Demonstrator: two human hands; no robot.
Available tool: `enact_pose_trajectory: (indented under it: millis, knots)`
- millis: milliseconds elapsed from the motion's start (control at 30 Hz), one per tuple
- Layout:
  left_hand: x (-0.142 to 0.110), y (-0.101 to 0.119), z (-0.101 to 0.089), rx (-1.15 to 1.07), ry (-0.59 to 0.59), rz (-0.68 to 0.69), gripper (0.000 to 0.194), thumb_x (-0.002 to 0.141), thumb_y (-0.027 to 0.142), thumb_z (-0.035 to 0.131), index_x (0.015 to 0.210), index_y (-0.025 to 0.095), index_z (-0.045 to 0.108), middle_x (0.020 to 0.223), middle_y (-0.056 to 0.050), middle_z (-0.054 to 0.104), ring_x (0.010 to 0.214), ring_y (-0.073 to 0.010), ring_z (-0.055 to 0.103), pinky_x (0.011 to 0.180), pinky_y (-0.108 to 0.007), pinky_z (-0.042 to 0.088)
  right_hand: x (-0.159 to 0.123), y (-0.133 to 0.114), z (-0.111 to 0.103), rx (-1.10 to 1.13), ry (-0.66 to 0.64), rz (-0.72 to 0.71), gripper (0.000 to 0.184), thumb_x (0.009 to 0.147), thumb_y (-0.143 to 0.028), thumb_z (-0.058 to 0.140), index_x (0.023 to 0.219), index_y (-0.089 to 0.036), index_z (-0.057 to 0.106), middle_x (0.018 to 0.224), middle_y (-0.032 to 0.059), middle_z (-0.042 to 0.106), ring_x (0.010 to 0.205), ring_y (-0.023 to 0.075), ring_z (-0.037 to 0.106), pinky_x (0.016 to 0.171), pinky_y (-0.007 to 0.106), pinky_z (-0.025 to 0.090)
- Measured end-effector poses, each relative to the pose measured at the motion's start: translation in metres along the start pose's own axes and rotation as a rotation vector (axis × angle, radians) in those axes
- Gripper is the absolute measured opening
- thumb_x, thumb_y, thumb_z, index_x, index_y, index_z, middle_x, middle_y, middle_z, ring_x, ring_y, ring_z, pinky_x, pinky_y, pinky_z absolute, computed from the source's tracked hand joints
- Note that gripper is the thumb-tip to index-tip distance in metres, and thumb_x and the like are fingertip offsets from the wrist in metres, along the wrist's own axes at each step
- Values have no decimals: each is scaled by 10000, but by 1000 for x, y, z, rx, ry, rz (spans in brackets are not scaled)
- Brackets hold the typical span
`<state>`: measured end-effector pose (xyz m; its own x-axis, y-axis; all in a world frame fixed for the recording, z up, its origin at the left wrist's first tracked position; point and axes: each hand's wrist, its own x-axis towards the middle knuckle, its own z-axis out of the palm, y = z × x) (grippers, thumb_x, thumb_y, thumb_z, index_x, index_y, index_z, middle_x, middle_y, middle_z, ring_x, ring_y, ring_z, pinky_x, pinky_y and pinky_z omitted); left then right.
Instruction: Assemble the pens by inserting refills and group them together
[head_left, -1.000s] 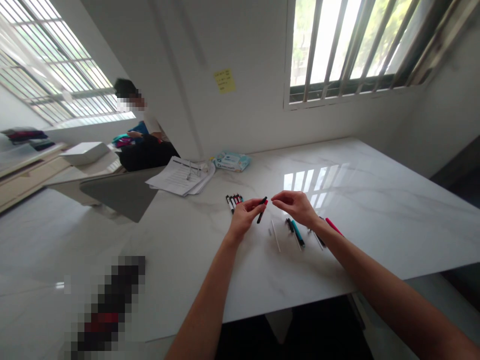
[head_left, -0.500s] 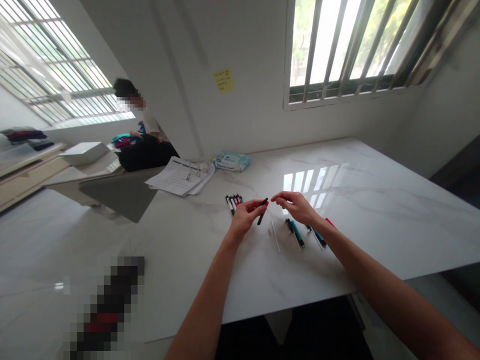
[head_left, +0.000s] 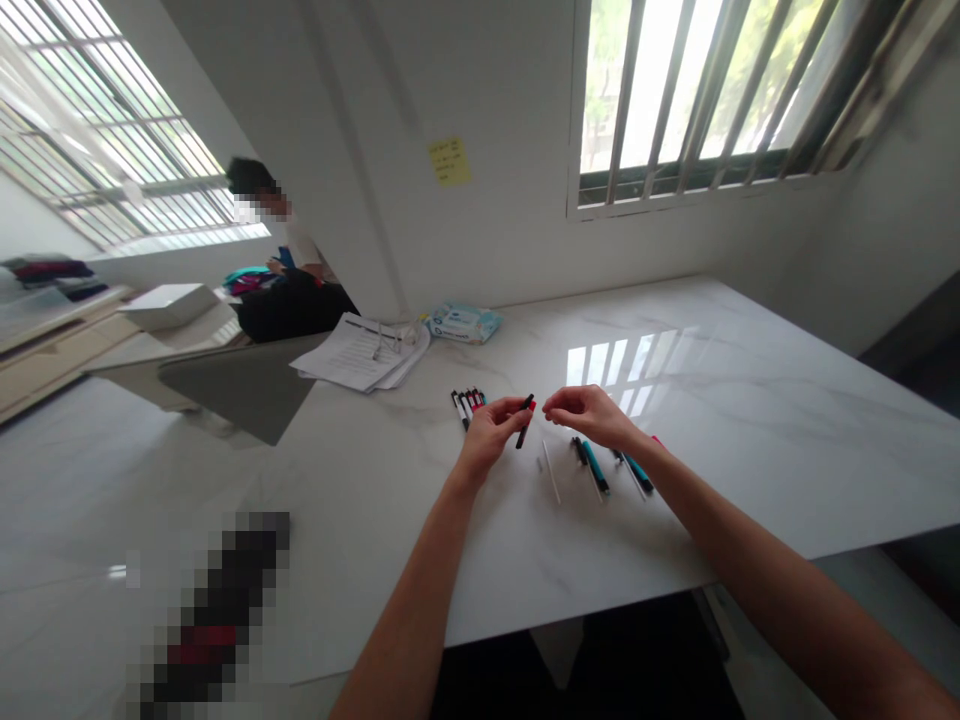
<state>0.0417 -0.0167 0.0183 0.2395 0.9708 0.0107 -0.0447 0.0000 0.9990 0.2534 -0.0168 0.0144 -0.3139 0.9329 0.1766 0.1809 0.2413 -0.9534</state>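
My left hand is closed on black and red pen parts, pinched between thumb and fingers above the table. Just to the right, my right hand has thumb and fingertips drawn together; whatever may be between them is too small to see. Below the hands lie a thin white refill and a small pale piece beside it. Two groups of pen parts, with teal barrels and black pieces, lie under my right hand and forearm. Several pens are lined up behind my left hand, partly hidden by it.
A white marbled table carries everything. Papers with glasses on top and a blue wipes packet are at the back left. A yellow note is on the wall. Another person sits beyond the partition.
My right hand's fingers have curled closer together, with the hand nearly in the same place. The left hand keeps its hold on the pen parts, barely moved.
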Motion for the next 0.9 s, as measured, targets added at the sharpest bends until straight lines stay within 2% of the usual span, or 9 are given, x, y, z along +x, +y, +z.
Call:
enact_pose_trajectory:
  millis: [267,567,733,900]
  knots:
    - [-2,2,1,3,-45,-9,396,721,424,853,1022,171,805,910,-80,778,807,-197,674,798,-315,523,-1,-5,-5,-65,29,3,260,862,-370,694,1017,-201,814,899,61,804,836,212,734,762,313,567]
    - [-2,-2,4,1,-88,-24,394,721,399,859,1034,167,799,902,-83,776,808,-195,673,800,-316,523,3,-4,-1,255,204,17,318,725,-412,843,904,-162,760,820,63,786,778,197,739,753,326,590]
    - [-3,-3,6,17,-148,-26,388,743,400,842,1053,171,799,952,-90,782,845,-202,680,812,-307,506,2,-4,4,290,184,5,311,709,-398,861,878,-159,756,815,61,780,768,187,727,751,319,584]
    - [-4,-2,7,10,-135,-14,398,725,402,856,1035,159,799,909,-81,773,813,-189,666,766,-286,497,1,-1,7,174,156,-33,319,759,-446,823,902,-165,775,875,68,788,811,196,723,762,304,563]
